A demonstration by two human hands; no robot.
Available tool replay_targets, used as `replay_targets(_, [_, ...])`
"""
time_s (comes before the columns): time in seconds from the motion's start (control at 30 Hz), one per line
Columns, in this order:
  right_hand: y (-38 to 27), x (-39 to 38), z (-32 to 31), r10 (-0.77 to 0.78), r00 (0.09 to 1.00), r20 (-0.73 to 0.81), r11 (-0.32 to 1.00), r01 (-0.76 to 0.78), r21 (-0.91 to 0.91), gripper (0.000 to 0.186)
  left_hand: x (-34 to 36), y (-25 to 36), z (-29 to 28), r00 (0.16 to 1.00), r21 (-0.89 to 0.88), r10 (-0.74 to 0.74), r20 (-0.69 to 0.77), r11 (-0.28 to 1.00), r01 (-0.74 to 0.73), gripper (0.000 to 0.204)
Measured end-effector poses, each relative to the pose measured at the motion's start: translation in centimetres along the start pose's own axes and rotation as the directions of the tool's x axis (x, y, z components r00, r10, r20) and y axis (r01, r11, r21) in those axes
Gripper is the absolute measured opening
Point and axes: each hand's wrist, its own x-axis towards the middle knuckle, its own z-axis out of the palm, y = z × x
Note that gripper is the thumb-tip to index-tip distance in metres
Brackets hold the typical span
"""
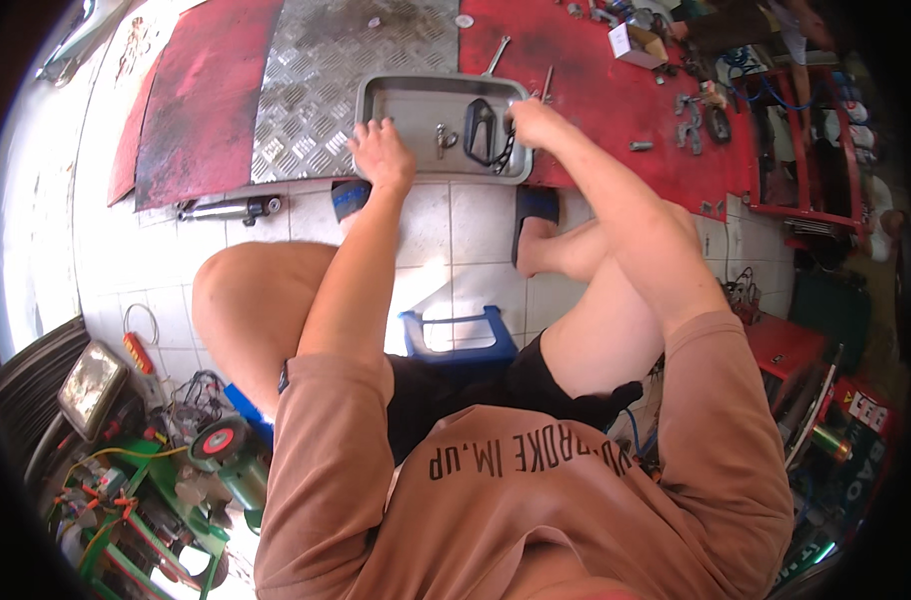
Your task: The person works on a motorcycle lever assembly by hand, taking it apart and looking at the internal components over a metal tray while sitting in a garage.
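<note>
A grey metal tray [416,80] lies across the near edge of the red and metal work surface. My left hand [384,152] rests at its left rim, fingers stretched out and apart. Over the right rim, my right hand [538,124] has its fingers curled; what they hold, if anything, is hidden. Inside the tray, close to that hand, are a black frame-shaped part [480,132] and a dark chain-like piece [506,152]. A small shiny metal fitting [444,138] sits in the middle of the tray.
Behind the tray lies a wrench [498,56]. Metal parts [689,125] and a small open box [636,46] are at the right. A shock absorber [231,209] lies on the floor, left. A blue stool [461,335] stands between my legs; a red cart [806,150] is far right.
</note>
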Motion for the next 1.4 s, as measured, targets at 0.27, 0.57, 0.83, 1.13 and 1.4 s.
replay_targets(0.27, [0.1,-1.1,0.6,0.194,0.979,0.069,0.98,-0.19,-0.057,0.029,-0.1,1.2,-1.0,0.99,-0.059,0.036,0.134,0.998,-0.028,0.019])
replay_targets(0.57, [-0.8,-1.9,0.9,0.191,0.981,0.04,0.981,-0.188,-0.053,0.029,0.3,-1.0,2.0,0.994,0.006,0.085,0.069,0.996,-0.086,0.013])
replay_targets(0.83, [2.5,-1.8,1.6,0.121,0.987,0.103,0.992,-0.117,-0.049,0.031,0.8,5.1,-0.1,0.968,-0.361,0.072,0.239,0.932,0.02,0.025])
replay_targets(1.13, [0.9,-1.7,0.3,0.093,0.981,0.171,0.995,-0.095,0.002,0.04,1.4,6.7,2.2,0.893,-0.516,0.233,0.385,0.857,-0.001,0.031])
replay_targets(1.4, [1.6,-2.2,-0.3,0.112,0.97,0.215,0.994,-0.11,-0.023,0.045,2.0,5.9,0.4,0.988,-0.144,0.082,0.134,0.988,-0.063,0.021])
